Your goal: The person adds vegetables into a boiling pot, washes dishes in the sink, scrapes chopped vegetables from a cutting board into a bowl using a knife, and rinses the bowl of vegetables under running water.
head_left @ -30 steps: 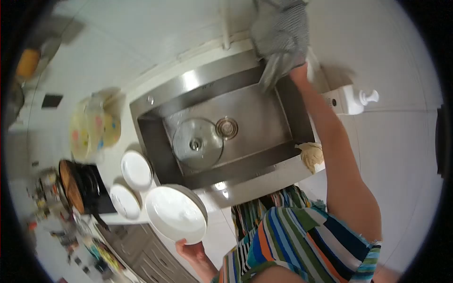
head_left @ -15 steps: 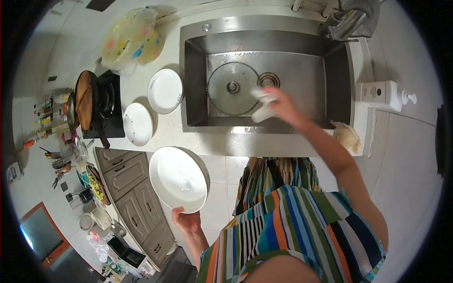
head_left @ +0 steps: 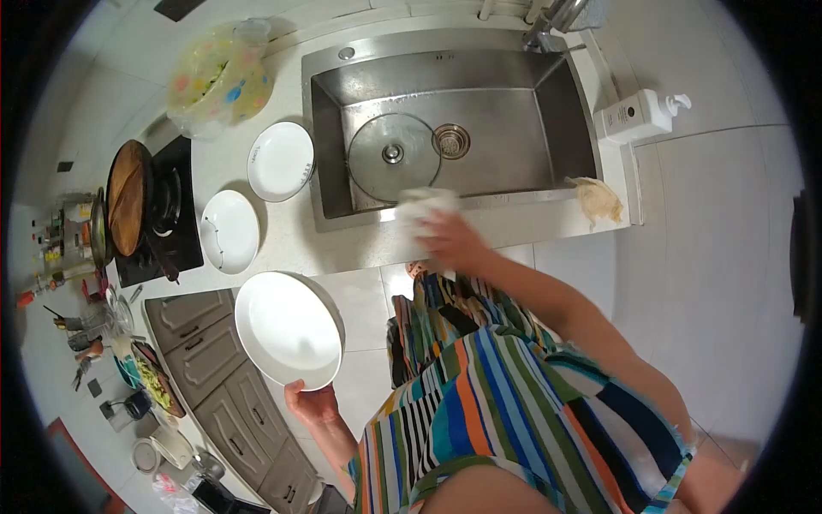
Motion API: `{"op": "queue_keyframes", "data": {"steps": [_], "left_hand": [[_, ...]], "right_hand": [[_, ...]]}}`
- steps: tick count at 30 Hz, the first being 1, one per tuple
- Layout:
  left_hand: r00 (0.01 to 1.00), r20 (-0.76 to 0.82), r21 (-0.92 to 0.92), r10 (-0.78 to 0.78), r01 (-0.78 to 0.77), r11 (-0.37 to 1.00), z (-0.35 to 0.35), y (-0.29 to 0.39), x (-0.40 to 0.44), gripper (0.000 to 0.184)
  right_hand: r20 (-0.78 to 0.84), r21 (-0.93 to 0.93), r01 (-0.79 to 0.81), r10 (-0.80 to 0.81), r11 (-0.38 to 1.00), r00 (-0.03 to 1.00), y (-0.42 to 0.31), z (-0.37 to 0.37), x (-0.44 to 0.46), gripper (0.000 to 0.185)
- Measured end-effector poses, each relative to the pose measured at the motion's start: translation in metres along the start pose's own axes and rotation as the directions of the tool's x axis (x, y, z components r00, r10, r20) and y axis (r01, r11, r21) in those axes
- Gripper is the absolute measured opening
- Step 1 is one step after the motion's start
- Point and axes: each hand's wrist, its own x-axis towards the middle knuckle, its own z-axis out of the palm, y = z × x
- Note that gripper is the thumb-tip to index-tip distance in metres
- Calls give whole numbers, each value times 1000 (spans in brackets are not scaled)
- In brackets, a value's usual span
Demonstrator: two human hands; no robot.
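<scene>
My left hand (head_left: pixel 314 404) grips the lower rim of a large white bowl (head_left: pixel 287 330), which is tilted so its inside faces up, in front of the counter edge. A pale cloth (head_left: pixel 424 208), blurred by motion, is in my right hand (head_left: pixel 454 242) over the front edge of the sink (head_left: pixel 505 128). A glass lid (head_left: pixel 394 157) lies in the sink beside the drain. Left of the sink, two white dishes (head_left: pixel 281 161) stand on the counter.
A plastic bag (head_left: pixel 221 81) lies at the back left of the counter (head_left: pixel 282 236). Farther left is a stove with a dark pan (head_left: pixel 128 197). A soap bottle (head_left: pixel 638 117) and a crumpled tan cloth (head_left: pixel 598 202) are on the right. The faucet (head_left: pixel 552 24) rises behind the sink.
My right hand has come from the grey cloth by the faucet down and left to the sink's front edge, now with a pale cloth. The bowl stays in my left hand, and the view has shifted.
</scene>
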Motion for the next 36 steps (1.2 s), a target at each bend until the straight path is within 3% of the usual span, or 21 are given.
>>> {"op": "queue_keyframes", "data": {"steps": [1, 4, 5, 6, 7, 9, 10, 11, 14, 17, 19, 22, 26, 29, 31, 36], "left_hand": [[1000, -19, -8, 6, -6, 1000, -1, 0, -1, 65], [1000, 11, -19, -12, 12, 1000, -12, -3, 2, 63], [999, 34, -26, -8, 8, 1000, -18, -1, 1, 63], [1000, 0, -49, 7, -7, 999, -13, -1, -6, 62], [998, -43, -82, 43, -47, 996, -7, 0, -10, 62], [999, -15, -155, 34, -36, 987, -17, 3, -14, 60], [997, -67, -203, 25, -38, 978, -22, 4, -14, 58], [997, -67, -240, 26, -42, 970, -27, 2, -14, 55], [986, -144, -297, 79, -120, 947, -48, 7, -15, 53], [969, -235, -336, 78, -156, 929, -62, 21, -16, 51], [976, -198, -340, 89, -153, 928, -75, 22, -18, 52], [976, -190, -360, 110, -173, 917, -114, 47, -12, 52], [974, -168, -377, 149, -203, 904, -172, 100, -2, 55], [966, -187, -346, 176, -233, 909, -210, 137, 9, 55], [959, -208, -331, 195, -256, 908, -234, 154, 19, 55], [934, -272, -337, 229, -316, 887, -275, 214, 49, 52]], "right_hand": [[165, -57, -118, 126, 991, 978, 17, -28, -32, 41], [192, -246, -394, 443, 885, 876, 58, -93, -108, 47], [133, -187, -433, 459, 882, 878, 80, -104, -138, 47], [206, -288, -522, 584, 803, 785, 82, -126, -149, 48], [236, -335, -404, 491, 851, 839, 107, -131, -165, 50], [342, -504, -549, 737, 667, 583, 110, -143, -156, 50], [341, -508, -460, 661, 728, 669, 106, -149, -149, 52], [364, -576, -504, 754, 644, 548, 95, -151, -127, 52], [173, -337, -628, 702, 701, 691, 76, -126, -92, 44], [230, -178, -504, 534, 845, 814, 36, -102, -40, 37], [289, 66, -340, 308, 938, 906, 19, -81, -12, 27], [284, 243, -246, 174, 938, 943, -55, -62, 48, 21], [216, 277, -141, 82, 950, 973, -147, -23, 103, 17], [273, 351, -95, -4, 932, 962, -211, 7, 137, 15], [230, 410, 47, -153, 911, 961, -243, 27, 153, 13], [282, 473, 94, -251, 876, 926, -304, 63, 202, 13]]}}
